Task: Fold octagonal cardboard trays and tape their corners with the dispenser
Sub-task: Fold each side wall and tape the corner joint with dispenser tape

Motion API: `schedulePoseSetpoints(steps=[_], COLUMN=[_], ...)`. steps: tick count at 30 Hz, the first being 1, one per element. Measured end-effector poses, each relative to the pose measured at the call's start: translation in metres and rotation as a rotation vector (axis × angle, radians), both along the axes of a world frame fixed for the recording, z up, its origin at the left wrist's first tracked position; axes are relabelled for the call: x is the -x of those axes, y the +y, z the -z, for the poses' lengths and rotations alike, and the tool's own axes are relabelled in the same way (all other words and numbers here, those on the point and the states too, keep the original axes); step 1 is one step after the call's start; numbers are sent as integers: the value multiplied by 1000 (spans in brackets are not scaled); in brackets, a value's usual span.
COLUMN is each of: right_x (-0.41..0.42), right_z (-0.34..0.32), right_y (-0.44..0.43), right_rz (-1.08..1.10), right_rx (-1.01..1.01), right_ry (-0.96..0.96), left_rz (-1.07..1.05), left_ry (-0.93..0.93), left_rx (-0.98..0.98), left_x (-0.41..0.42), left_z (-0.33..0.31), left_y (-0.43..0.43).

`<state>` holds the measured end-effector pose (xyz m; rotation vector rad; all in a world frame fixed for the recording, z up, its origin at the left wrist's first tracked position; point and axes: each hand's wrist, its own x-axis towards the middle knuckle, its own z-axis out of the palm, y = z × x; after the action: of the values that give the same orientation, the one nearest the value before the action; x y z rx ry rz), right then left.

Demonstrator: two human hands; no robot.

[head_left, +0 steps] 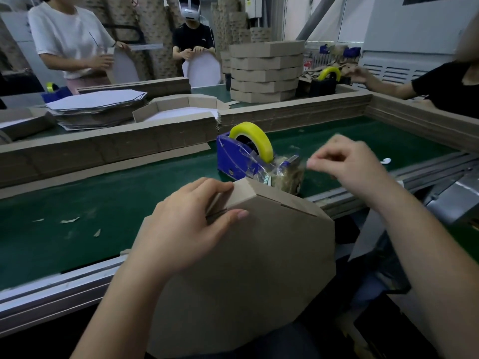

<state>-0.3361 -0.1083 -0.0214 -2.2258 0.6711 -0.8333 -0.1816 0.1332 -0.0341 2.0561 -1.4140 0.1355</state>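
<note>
Fingers of left hand clamping folded top corner of brown octagonal cardboard tray at green worktop's near edge, right hand pinching seemingly clear tape, corner lying just left, nearer than blue tape dispenser.

- The cardboard tray is plain brown cardboard, matt and smooth on its broad face, with rougher cut edges at the folded corner.
- The tape dispenser is blue plastic with a slight gloss.
- The tape roll is yellow, smooth and shiny.
- The clear tape at the dispenser's front is thin, see-through film, crinkled and glinting.
- The table has a dark green matt top, finely textured like rubberised cloth.
- Its metal rail is grey with a dull brushed sheen.
- The stack of blanks shows a smooth white paper face over brown edges.
- The stacked trays are matt brown cardboard.
</note>
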Motion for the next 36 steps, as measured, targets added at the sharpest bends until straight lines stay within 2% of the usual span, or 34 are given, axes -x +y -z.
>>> schedulePoseSetpoints(steps=[2, 5, 7, 9, 11, 15, 23, 31, 36], right_x=[-8, -21, -32, -41, -46, -46, -46, -47, -45], right_z=[-24, -49, -54, -51, -48, -47, -48, -55, -49], right_y=[23, 50, 57, 58, 54, 48, 45, 41, 38], right_rz=[-193, -508, -614, -625, -595, -583, -581, -530, -531], right_rx=[-49, -244, -315, -328, -380, -438, -432, -347, -401], right_ry=[12, 14, 158, 346, 439, 483, 517, 722, 761], left_rz=[-1, 2, 10, 17, 18, 23, 145, 105, 99], left_ry=[15, 42, 52, 62, 69, 69, 12, -105, -176], left_rx=[7, 17, 19, 25, 32, 52, 93, 120, 107], left_x=[0, 1, 1, 1, 2, 2, 2, 3, 6], left_z=[1, 2, 1, 1, 1, 3, 5, 10, 10], left_y=[1, 4, 5, 6, 7, 9, 9, 9, 6])
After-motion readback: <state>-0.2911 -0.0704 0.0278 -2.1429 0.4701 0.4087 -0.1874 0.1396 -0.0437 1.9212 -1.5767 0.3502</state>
